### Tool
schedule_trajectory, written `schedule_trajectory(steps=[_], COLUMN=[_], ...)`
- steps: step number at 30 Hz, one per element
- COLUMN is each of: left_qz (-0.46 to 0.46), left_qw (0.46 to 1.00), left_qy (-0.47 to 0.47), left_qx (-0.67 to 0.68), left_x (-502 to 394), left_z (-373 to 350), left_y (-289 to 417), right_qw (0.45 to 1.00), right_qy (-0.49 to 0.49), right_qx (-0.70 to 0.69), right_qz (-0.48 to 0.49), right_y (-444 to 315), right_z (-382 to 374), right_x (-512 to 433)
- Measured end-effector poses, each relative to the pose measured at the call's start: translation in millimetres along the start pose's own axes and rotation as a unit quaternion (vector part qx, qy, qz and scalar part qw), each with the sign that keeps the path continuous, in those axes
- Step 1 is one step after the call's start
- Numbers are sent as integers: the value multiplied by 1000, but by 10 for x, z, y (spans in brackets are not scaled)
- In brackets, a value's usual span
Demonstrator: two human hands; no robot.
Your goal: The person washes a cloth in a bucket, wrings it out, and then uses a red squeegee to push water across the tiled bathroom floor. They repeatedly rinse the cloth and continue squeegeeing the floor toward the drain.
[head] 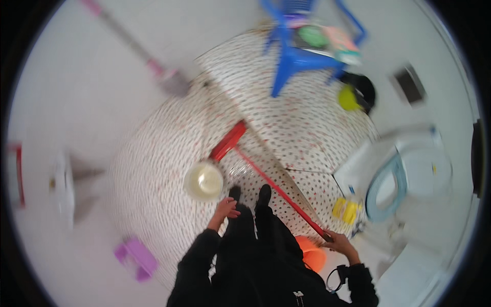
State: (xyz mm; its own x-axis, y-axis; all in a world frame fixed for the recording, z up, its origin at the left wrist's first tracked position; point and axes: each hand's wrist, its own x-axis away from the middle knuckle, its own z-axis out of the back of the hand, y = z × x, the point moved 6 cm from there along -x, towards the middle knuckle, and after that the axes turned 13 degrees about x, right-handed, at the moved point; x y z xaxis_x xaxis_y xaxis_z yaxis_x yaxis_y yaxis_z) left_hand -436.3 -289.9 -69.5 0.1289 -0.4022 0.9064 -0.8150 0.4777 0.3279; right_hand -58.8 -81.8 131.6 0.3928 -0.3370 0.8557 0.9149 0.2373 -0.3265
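Note:
My right hand [339, 244] is closed around the near end of a long red handle [282, 194]. The handle runs up and left to a wide red broom or squeegee head [229, 141], which lies against the spotted tiled floor. My left hand [227, 208] hangs in front of my leg, holding nothing, its fingers loosely apart. Just beyond it stands a white bucket [191, 183] with pale liquid inside, near the red head. Between the bucket and the handle, a wet, shiny patch [241, 170] shows on the floor.
A toilet with a light blue seat [370, 199] is at the right, beside a yellow container [346, 211]. An orange bucket [315, 258] stands by my right leg. A blue chair [297, 61] holding items is ahead. A purple plastic stool or basket [137, 259] is at left; a raised floor edge [274, 158] crosses ahead.

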Motion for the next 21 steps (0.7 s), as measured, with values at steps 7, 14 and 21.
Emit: schedule_trajectory(steps=[7, 14, 21], left_qz=[47, 75, 192], left_qw=[989, 970, 937], left_qy=[-142, -212, -288], left_qx=[5, 95, -51], left_x=[-396, -156, 884], left_z=[-1027, -861, -1076], left_y=[-65, -178, -292], right_qw=[962, 961, 948], right_qy=[236, 263, 260], right_qx=[112, 53, -185], right_qz=[75, 66, -1], right_y=[-1018, -1616, -1258], right_z=[-390, -897, -1271], right_x=[490, 1069, 2291])
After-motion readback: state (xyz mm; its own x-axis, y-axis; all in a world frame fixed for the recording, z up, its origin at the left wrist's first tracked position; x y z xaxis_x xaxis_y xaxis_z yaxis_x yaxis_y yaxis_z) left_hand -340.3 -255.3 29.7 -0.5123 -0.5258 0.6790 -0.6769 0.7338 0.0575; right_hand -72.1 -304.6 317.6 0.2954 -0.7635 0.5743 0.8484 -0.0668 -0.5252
